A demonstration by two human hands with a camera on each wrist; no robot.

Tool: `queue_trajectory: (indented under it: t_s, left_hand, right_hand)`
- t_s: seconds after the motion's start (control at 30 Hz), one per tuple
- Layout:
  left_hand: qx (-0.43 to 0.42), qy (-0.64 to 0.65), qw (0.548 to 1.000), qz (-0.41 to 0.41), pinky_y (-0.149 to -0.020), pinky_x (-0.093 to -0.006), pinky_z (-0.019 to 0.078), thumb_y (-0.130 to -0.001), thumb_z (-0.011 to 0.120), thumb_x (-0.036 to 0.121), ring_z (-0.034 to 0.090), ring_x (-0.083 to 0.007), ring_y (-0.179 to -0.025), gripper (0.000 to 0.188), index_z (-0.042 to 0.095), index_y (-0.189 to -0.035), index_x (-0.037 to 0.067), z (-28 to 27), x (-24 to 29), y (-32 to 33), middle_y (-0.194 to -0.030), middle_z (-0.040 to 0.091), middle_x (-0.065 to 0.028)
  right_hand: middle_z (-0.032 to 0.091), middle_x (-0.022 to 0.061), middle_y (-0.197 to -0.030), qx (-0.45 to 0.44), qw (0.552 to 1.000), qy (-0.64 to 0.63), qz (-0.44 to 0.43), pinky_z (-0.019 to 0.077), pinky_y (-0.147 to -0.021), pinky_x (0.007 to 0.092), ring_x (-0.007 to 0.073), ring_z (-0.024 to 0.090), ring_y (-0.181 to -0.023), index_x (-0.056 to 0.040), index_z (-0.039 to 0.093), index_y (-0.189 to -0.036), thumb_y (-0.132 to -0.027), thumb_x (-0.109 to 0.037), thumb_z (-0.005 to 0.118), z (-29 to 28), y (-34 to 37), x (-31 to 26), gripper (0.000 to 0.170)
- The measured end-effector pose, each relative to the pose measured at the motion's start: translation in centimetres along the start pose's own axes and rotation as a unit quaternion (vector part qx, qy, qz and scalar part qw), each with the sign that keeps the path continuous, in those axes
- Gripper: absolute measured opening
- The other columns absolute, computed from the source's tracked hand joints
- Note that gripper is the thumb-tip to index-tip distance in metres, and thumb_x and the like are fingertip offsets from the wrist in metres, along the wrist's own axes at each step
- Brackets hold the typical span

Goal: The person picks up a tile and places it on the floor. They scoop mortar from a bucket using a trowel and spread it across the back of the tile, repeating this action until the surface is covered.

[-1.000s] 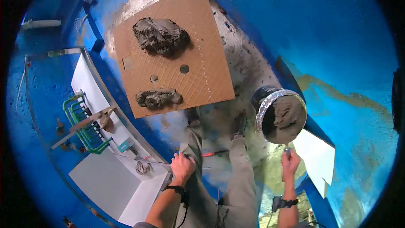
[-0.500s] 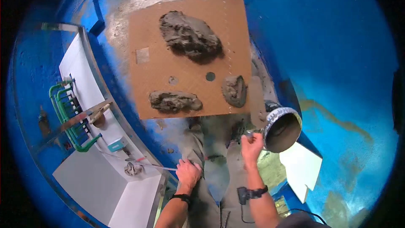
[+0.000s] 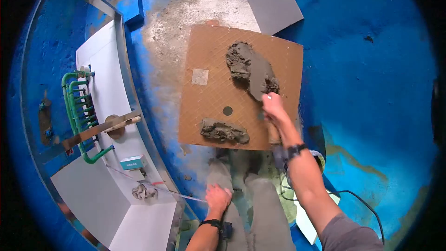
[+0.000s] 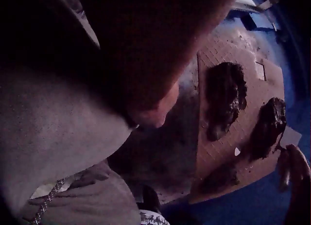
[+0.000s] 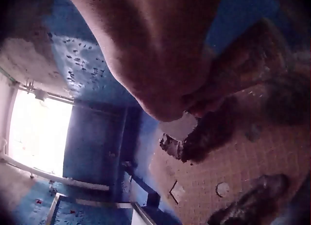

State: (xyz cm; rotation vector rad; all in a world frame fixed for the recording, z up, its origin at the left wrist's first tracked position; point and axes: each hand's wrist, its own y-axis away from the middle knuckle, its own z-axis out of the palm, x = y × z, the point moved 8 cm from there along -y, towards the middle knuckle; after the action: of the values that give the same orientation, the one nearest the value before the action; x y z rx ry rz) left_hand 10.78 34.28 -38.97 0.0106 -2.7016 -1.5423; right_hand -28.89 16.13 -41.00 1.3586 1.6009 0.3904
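Where the head view has its middle, one large square brown tile (image 3: 213, 56), scored with a fine grid, lies over the pale, stained floor (image 3: 172, 32). Past its edge toward one o'clock is one flat grey board (image 3: 275, 3); off its corner between four and five o'clock, one round-rimmed bucket (image 3: 321, 158) is mostly hidden behind the right forearm (image 3: 309, 176). Two rough grey mounds of mortar-like paste show there on the tile: the larger mound (image 3: 238, 62) just off its centre toward one o'clock, the smaller mound (image 3: 225, 131) between six and seven. What looks like a third, dark lump (image 4: 221, 177) appears dimly in the left wrist view. One flat grey-bladed trowel (image 3: 257, 83) lies against the larger mound, gripped in the right hand (image 3: 273, 105) at four o'clock. Beyond six o'clock, the left hand (image 3: 218, 198) rests relaxed on one grey trouser leg (image 3: 238, 225). Smallest are two tile marks: one pale square patch (image 3: 200, 76) between nine and ten o'clock, one dark round spot (image 3: 227, 110) at seven.
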Motion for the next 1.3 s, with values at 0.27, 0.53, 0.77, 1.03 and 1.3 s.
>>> queue_trajectory:
  t_s: [0.27, 0.53, 0.77, 1.03, 1.3]
  left_hand:
    - [-0.005, 0.023, 1.0, -0.015, -0.097, -0.0537, 0.0501, -0.087, 0.064, 0.044, 0.058, -0.0431, -0.117, 0.056, 0.062, -0.12, -0.002, 1.1, -0.7, -0.2, -0.127, 0.057, -0.0233]
    - [0.012, 0.038, 0.998, -0.048, -0.096, -0.0526, 0.0496, -0.087, 0.064, 0.045, 0.059, -0.0414, -0.115, 0.056, 0.064, -0.117, -0.002, 0.1, 0.9, 0.9, -0.122, 0.057, -0.0228]
    - [0.009, 0.072, 0.995, -0.073, -0.1, -0.0496, 0.049, -0.085, 0.067, 0.043, 0.058, -0.0414, -0.119, 0.063, 0.056, -0.129, -0.001, -2.5, 0.8, 0.8, -0.13, 0.055, -0.023]
    - [0.016, 0.092, 0.989, -0.114, -0.095, -0.052, 0.0504, -0.083, 0.069, 0.043, 0.06, -0.0439, -0.114, 0.069, 0.053, -0.133, -0.001, -5.2, -1.2, -0.8, -0.13, 0.051, -0.0246]
    - [0.059, 0.013, 0.989, -0.138, -0.09, -0.0505, 0.0528, -0.084, 0.068, 0.036, 0.066, -0.0415, -0.102, 0.05, 0.061, -0.117, -0.002, -7.5, -3.7, -4.8, -0.12, 0.06, -0.0229]
  right_hand:
    - [0.073, 0.023, -0.087, 0.091, 0.793, 0.523, -0.298, 0.0608, -0.064, 0.0491, 0.0373, 0.074, -0.074, 0.0005, 0.066, -0.102, -0.092, -0.017, 0.057, 4.1, -0.4, -1.2, 0.022]
    - [0.073, 0.0227, -0.082, 0.16, 0.777, 0.528, -0.301, 0.0609, -0.064, 0.0479, 0.036, 0.075, -0.075, 0.0045, 0.064, -0.1, -0.091, -0.014, 0.058, -6.3, -5.6, -1.9, 0.022]
    - [0.073, 0.0277, -0.09, 0.054, 0.903, 0.368, -0.215, 0.0606, -0.07, 0.0514, 0.0424, 0.074, -0.081, 0.0036, 0.065, -0.098, -0.089, -0.021, 0.059, -2.1, -0.3, 1.4, 0.027]
    - [0.069, 0.0208, -0.081, 0.172, 0.778, 0.553, -0.245, 0.0587, -0.055, 0.0441, 0.0337, 0.073, -0.071, -0.0011, 0.061, -0.104, -0.093, -0.013, 0.057, -11.6, -4.5, 3.6, 0.017]
    - [0.045, 0.0019, -0.064, -0.06, 0.947, -0.308, 0.069, 0.0448, -0.04, 0.0348, 0.0148, 0.046, -0.045, -0.0078, 0.049, -0.095, -0.101, -0.024, 0.052, 3.4, -4.7, 0.1, 0.018]
